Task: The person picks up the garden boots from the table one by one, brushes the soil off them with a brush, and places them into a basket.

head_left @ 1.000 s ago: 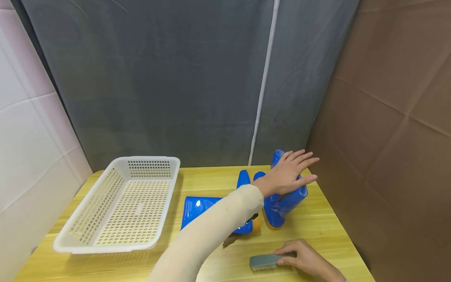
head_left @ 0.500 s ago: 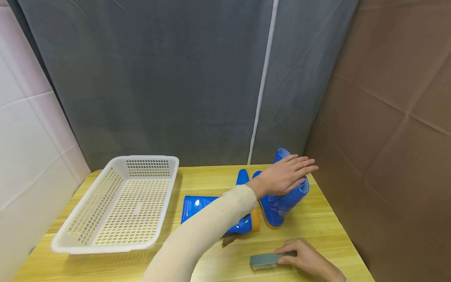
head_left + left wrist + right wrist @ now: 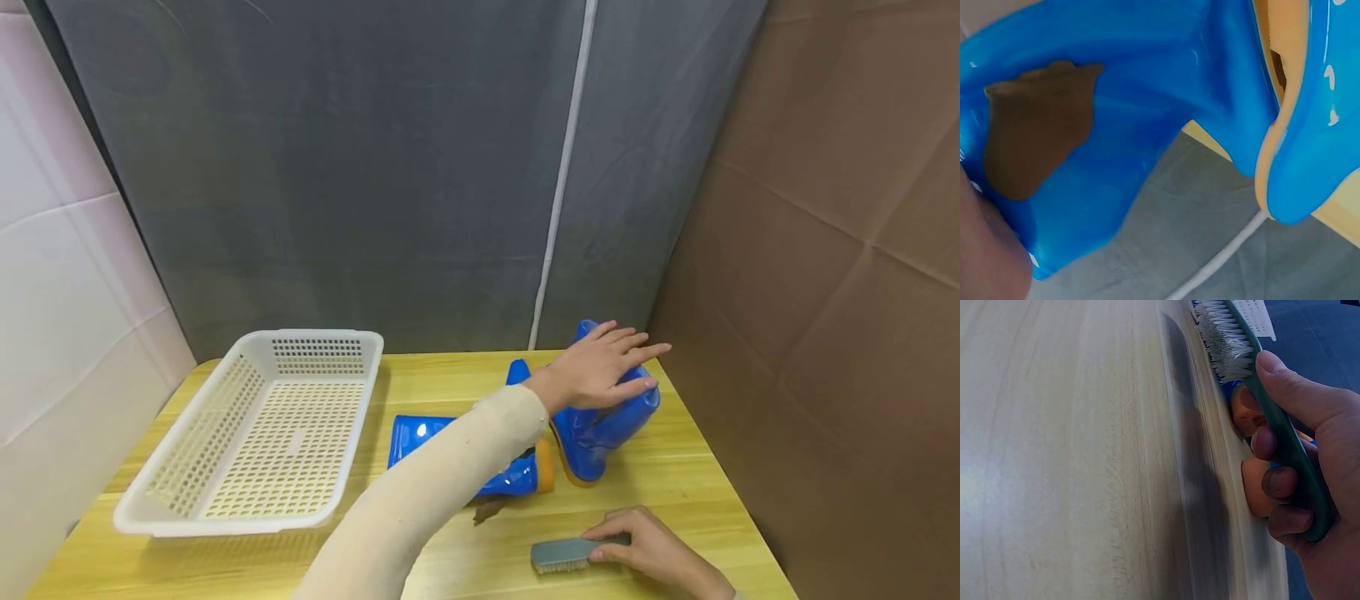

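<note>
Two blue rain boots with orange soles lie on the wooden table, soles facing each other. My left hand (image 3: 596, 371) lies across the shaft of the right boot (image 3: 588, 458), fingers extended and slightly spread. In the left wrist view that boot shaft carries a brown patch (image 3: 1044, 122). The left boot (image 3: 420, 435) points its shaft leftward, partly hidden by my left sleeve (image 3: 442, 483). Near the table's front, my right hand (image 3: 648, 546) grips a green scrub brush (image 3: 1282, 431) by its handle, with the pale bristles (image 3: 1225, 340) pointing down at the tabletop.
A white perforated plastic basket (image 3: 352, 467) stands on the table's left side. A small brown piece (image 3: 489, 510) shows beside the left boot. Behind the table hangs a grey curtain (image 3: 375, 208); a brown panel (image 3: 825, 292) closes the right side.
My left hand has shifted slightly left over the right boot; its fingers came together, then spread a little again. The right hand and brush have barely moved.
</note>
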